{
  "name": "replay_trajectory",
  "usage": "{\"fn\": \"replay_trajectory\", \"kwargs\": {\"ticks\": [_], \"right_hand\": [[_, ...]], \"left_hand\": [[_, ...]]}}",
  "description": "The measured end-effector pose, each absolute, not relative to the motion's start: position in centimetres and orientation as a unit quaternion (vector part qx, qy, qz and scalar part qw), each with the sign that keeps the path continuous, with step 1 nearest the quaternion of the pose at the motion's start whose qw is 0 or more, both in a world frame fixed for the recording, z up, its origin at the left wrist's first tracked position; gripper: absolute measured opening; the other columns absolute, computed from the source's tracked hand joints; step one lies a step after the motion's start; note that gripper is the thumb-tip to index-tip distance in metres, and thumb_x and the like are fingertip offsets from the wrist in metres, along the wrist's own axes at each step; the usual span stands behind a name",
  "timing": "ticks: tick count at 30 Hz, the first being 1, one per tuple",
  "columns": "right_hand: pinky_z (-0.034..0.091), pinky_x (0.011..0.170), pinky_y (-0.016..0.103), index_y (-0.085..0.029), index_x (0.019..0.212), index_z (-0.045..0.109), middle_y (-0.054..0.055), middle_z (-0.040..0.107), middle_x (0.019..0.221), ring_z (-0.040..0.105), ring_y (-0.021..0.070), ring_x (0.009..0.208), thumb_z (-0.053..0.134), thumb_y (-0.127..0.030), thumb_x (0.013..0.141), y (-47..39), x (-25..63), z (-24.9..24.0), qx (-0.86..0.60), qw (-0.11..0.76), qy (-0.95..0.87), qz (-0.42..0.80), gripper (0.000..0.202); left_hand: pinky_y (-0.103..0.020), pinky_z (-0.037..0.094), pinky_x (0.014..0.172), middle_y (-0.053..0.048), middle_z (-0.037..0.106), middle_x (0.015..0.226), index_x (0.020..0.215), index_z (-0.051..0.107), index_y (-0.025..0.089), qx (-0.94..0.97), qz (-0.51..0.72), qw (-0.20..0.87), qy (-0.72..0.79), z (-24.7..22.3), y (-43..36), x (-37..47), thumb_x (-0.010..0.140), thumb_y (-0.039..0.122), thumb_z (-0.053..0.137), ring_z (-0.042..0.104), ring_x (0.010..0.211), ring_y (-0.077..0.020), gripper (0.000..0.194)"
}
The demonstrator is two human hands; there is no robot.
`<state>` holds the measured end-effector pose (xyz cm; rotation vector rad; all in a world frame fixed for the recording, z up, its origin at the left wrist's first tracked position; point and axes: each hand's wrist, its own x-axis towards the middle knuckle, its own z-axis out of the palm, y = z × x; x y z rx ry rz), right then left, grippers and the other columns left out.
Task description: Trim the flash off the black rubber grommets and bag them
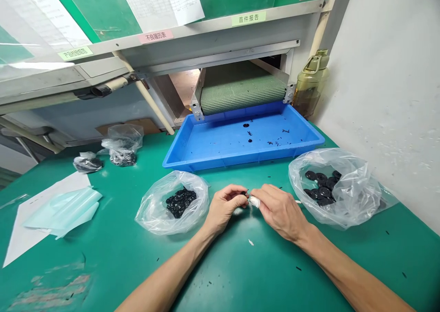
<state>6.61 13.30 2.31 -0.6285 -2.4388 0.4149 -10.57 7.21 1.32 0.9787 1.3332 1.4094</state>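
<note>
My left hand pinches a small black part between thumb and fingers, above the green table. Close on its right, my right hand is closed on a thin tool with white wrapping near its tip; the tool's tip meets or nearly meets the black part. To the left of my left hand sits an open clear bag of small black pieces. Another clear bag, holding round black discs, lies right of my right hand.
A blue tray with black scraps stands behind my hands, under the end of a green conveyor. A bottle is at the back right. Two small bags, paper and a light blue sheet lie left.
</note>
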Motion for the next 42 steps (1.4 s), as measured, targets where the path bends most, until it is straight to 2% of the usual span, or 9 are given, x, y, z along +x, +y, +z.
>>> {"fn": "replay_trajectory", "kwargs": {"ticks": [7,14,19,25,32,37,42], "right_hand": [[0.036,0.065,0.027,-0.019,0.095,0.062,0.003,0.054,0.076,0.050,0.0178,0.073,0.042,-0.008,0.090,13.2,6.6,2.5,-0.235,0.287,-0.915,0.156,0.024],[0.035,0.061,0.026,-0.018,0.096,0.062,0.002,0.053,0.073,0.050,0.0169,0.068,0.042,-0.006,0.088,13.2,6.8,2.5,-0.227,0.292,-0.915,0.163,0.025],[0.039,0.065,0.026,-0.019,0.098,0.062,0.004,0.058,0.079,0.054,0.0164,0.072,0.039,-0.006,0.088,13.3,6.9,2.5,-0.235,0.320,-0.889,0.229,0.029],[0.043,0.069,0.026,-0.021,0.106,0.062,0.004,0.062,0.086,0.057,0.0165,0.077,0.040,-0.008,0.089,13.6,7.0,2.8,-0.232,0.413,-0.835,0.281,0.030],[0.042,0.066,0.026,-0.021,0.105,0.064,0.001,0.060,0.081,0.054,0.0145,0.070,0.049,-0.011,0.087,13.0,6.9,3.4,-0.219,0.383,-0.839,0.319,0.025],[0.042,0.067,0.025,-0.022,0.101,0.065,0.001,0.061,0.078,0.054,0.0136,0.070,0.046,-0.010,0.089,13.0,6.7,3.5,-0.181,0.392,-0.842,0.324,0.026],[0.036,0.052,0.024,-0.020,0.094,0.066,-0.001,0.055,0.068,0.047,0.0114,0.056,0.056,-0.017,0.087,13.3,7.8,4.7,-0.205,0.464,-0.784,0.356,0.014]], "left_hand": [[-0.023,0.048,0.065,0.001,0.067,0.070,0.087,0.069,0.017,0.409,0.577,0.465,0.532,1.0,7.2,-10.7,0.070,0.020,0.072,0.060,0.063,-0.0116,0.017],[-0.024,0.049,0.068,-0.001,0.067,0.075,0.088,0.070,0.017,0.419,0.562,0.458,0.547,1.0,7.1,-10.8,0.070,0.025,0.074,0.060,0.069,-0.0135,0.020],[-0.024,0.049,0.066,0.000,0.067,0.076,0.087,0.070,0.018,0.427,0.571,0.463,0.526,1.0,7.1,-10.7,0.072,0.024,0.071,0.060,0.065,-0.0125,0.016],[-0.025,0.047,0.058,-0.002,0.065,0.070,0.096,0.068,0.017,0.439,0.566,0.482,0.505,0.9,7.0,-10.7,0.083,0.042,0.063,0.058,0.058,-0.0127,0.028],[-0.025,0.043,0.059,-0.002,0.061,0.065,0.101,0.069,0.014,0.468,0.540,0.479,0.511,1.3,7.0,-10.6,0.085,0.056,0.057,0.054,0.058,-0.0140,0.047],[-0.023,0.041,0.060,-0.001,0.059,0.064,0.101,0.066,0.013,0.469,0.537,0.501,0.491,1.5,7.1,-10.5,0.088,0.051,0.056,0.052,0.059,-0.0124,0.042],[-0.023,0.041,0.059,-0.002,0.060,0.069,0.100,0.061,0.012,0.434,0.564,0.530,0.461,1.3,7.3,-10.3,0.089,0.048,0.056,0.051,0.058,-0.0105,0.038]]}}
